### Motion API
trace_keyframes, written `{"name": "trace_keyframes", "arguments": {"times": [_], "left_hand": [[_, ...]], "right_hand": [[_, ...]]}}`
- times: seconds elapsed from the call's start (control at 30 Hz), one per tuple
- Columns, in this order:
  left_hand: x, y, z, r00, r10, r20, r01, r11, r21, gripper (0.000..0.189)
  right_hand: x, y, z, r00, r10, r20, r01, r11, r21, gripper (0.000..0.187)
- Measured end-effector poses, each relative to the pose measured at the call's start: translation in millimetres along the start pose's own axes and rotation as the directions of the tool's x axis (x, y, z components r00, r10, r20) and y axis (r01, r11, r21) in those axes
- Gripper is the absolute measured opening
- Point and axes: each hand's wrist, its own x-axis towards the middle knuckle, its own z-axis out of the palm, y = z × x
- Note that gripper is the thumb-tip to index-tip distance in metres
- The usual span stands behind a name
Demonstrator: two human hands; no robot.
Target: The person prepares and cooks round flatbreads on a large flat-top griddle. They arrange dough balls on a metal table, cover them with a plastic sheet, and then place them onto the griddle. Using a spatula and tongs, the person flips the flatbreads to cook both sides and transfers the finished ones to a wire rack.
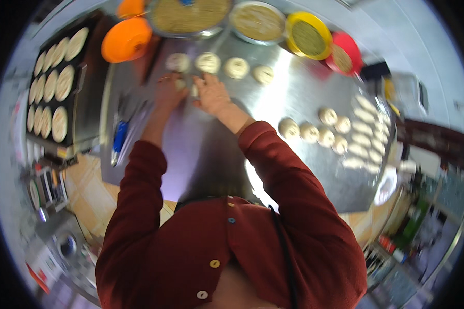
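Observation:
On the metal worktable (pixel 216 154), both my hands rest close together just below a row of round dough pieces (pixel 236 68). My left hand (pixel 170 90) lies over a small pale piece of dough (pixel 180 84), partly hidden under its fingers; motion blur hides the grip. Spread fingers of my right hand (pixel 212 92) reach the lower edge of a dough round (pixel 208 62), and another pale bit shows at its left side. Farther right are several more dough balls (pixel 289 128) and rows of elongated dough pieces (pixel 360 138), which seem to lie under clear film.
A dark griddle or tray (pixel 50 85) holding flat dough rounds stands at the left. Behind are an orange bowl (pixel 125 40), large metal bowls (pixel 258 23), a yellow bowl (pixel 328 34) and a red bowl (pixel 353 50) with contents. A blue-handled tool (pixel 120 136) lies near the left edge.

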Motion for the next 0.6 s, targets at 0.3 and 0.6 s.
{"name": "trace_keyframes", "arguments": {"times": [0.3,0.6], "left_hand": [[-67.8,256.9,4.6,0.868,0.496,-0.008,-0.448,0.777,-0.443,0.061],[-56.4,325.0,93.0,0.807,0.550,0.215,-0.458,0.813,-0.360,0.040]], "right_hand": [[-233.7,168.7,-115.3,0.920,0.286,-0.269,-0.293,0.956,0.015,0.065],[-245.0,220.3,-96.2,0.985,0.169,-0.044,-0.170,0.985,-0.029,0.054]]}}
